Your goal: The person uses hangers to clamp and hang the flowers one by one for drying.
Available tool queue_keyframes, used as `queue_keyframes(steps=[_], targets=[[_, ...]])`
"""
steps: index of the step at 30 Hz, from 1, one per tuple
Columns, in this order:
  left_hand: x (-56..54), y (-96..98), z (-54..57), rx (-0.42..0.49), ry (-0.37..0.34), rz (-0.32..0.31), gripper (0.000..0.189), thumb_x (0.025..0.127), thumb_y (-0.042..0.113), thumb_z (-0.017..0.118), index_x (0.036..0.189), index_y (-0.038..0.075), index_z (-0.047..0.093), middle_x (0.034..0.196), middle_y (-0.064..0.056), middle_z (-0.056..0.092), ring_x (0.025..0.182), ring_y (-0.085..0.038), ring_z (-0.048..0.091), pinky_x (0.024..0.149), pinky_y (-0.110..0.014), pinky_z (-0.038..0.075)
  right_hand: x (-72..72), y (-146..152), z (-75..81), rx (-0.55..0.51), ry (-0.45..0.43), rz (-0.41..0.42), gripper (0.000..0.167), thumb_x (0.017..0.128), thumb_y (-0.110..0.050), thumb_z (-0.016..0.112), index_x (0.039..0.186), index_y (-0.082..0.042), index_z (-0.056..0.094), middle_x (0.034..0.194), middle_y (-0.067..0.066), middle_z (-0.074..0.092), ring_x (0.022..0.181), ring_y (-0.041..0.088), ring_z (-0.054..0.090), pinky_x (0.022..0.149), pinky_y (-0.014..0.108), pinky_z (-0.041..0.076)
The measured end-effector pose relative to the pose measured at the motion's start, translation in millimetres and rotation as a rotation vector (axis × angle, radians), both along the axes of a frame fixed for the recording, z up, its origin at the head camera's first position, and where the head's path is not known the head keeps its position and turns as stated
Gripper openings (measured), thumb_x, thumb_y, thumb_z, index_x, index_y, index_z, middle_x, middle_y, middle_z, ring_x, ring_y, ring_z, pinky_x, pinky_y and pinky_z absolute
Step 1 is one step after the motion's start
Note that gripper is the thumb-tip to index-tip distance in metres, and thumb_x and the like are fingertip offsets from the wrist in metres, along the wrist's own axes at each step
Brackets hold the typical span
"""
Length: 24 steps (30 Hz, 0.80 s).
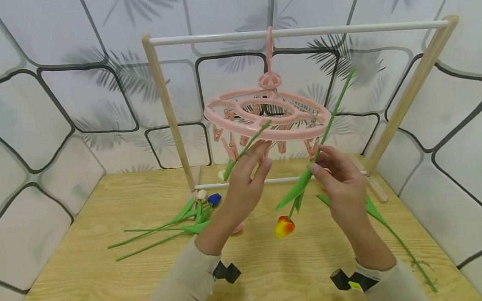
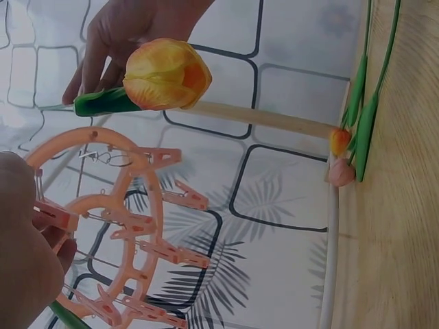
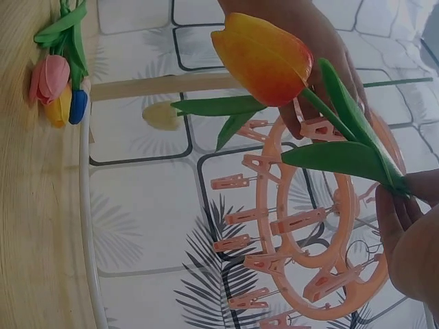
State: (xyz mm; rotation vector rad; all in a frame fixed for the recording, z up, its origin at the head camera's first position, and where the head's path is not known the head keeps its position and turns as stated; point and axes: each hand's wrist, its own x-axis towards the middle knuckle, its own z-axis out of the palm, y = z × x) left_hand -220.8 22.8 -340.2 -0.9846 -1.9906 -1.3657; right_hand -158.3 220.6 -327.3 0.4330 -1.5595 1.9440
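Note:
Upside down hangs an orange-yellow artificial tulip [image 1: 285, 227], its green stem pinched between thumb and fingers of my right hand [image 1: 348, 187] below the hanger's right rim. A round pink clip hanger [image 1: 298, 132] hangs by its hook from a white bar. My left hand [image 1: 244, 180] pinches a pink clothespin [image 2: 55, 216] under the hanger's front rim. A cream tulip [image 3: 161, 115] hangs head down at the hanger's left side; its stem [image 1: 253, 139] passes behind my left hand. Other pink clothespins [image 1: 229, 147] dangle around the ring.
A wooden-post rack [image 1: 165, 109] with a white top bar [image 1: 226, 37] stands on the wooden table [image 1: 87, 279]. To the left lie several tulips, including a blue one [image 1: 214, 199]. At the right lie more tulips, with a long stem [image 1: 404, 246] reaching forward. Patterned wall panels surround the table.

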Motion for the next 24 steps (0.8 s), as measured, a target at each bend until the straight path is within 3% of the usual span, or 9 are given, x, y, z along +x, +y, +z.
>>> queue_keyframes(steps=[3,5,7,9,13,19,24], targets=[[-0.1,-0.2,-0.4,0.023,0.058,0.016,0.035,0.107,0.011,0.049,0.14,0.006,0.059,0.147,-0.015,0.055,0.137,-0.026,0.05,0.106,-0.04,0.047,-0.4,-0.4,-1.2,0.014,-0.003,0.004,0.039,0.091,0.012,0.065,0.13,0.01,0.06,0.104,0.007,0.07,0.092,0.014,0.067,0.066,0.016,0.051],[1.2,-0.5,0.8,0.042,0.086,0.023,0.033,0.107,0.008,0.048,0.137,0.005,0.062,0.144,-0.016,0.057,0.135,-0.028,0.052,0.095,-0.037,0.051,-0.6,-0.7,-2.2,0.027,-0.014,0.0,0.04,0.091,0.012,0.066,0.13,0.009,0.06,0.104,0.005,0.07,0.093,0.014,0.067,0.07,0.017,0.054],[3.1,-1.0,2.3,0.06,0.088,0.029,0.032,0.106,0.008,0.049,0.135,0.005,0.064,0.143,-0.015,0.058,0.13,-0.027,0.056,0.086,-0.034,0.053,-0.9,-1.2,-3.5,0.043,-0.025,-0.008,0.04,0.091,0.011,0.066,0.13,0.008,0.061,0.104,0.006,0.07,0.094,0.014,0.068,0.074,0.017,0.055],[4.8,-1.2,4.5,0.082,0.079,0.023,0.031,0.105,0.009,0.053,0.133,0.005,0.065,0.139,-0.014,0.06,0.126,-0.026,0.059,0.087,-0.033,0.055,-1.4,-1.9,-5.1,0.054,-0.033,-0.006,0.04,0.091,0.01,0.067,0.13,0.008,0.061,0.105,0.007,0.069,0.094,0.014,0.068,0.077,0.019,0.056],[7.2,-1.1,6.6,0.093,0.04,0.027,0.027,0.102,0.013,0.06,0.127,0.007,0.07,0.134,-0.011,0.061,0.12,-0.023,0.058,0.095,-0.035,0.053,-2.7,-3.9,-8.3,0.071,-0.034,0.01,0.039,0.092,0.01,0.066,0.13,0.007,0.061,0.105,0.008,0.068,0.093,0.014,0.067,0.078,0.019,0.056],[9.9,1.7,10.7,0.111,-0.052,0.012,0.022,0.101,0.019,0.064,0.117,0.012,0.076,0.131,-0.004,0.062,0.126,-0.018,0.054,0.094,-0.038,0.052,-4.1,-7.4,-12.3,0.145,-0.047,-0.012,0.038,0.092,0.008,0.067,0.13,0.0,0.064,0.105,0.004,0.068,0.094,0.013,0.067,0.08,0.019,0.056],[12.3,5.8,13.6,0.188,-0.186,-0.081,0.024,0.102,0.023,0.063,0.118,0.012,0.076,0.134,0.001,0.063,0.129,-0.012,0.053,0.1,-0.035,0.053,-4.2,-9.6,-14.6,0.186,-0.067,-0.03,0.038,0.093,0.004,0.069,0.13,-0.001,0.064,0.107,0.003,0.069,0.097,0.013,0.067,0.082,0.019,0.057]])
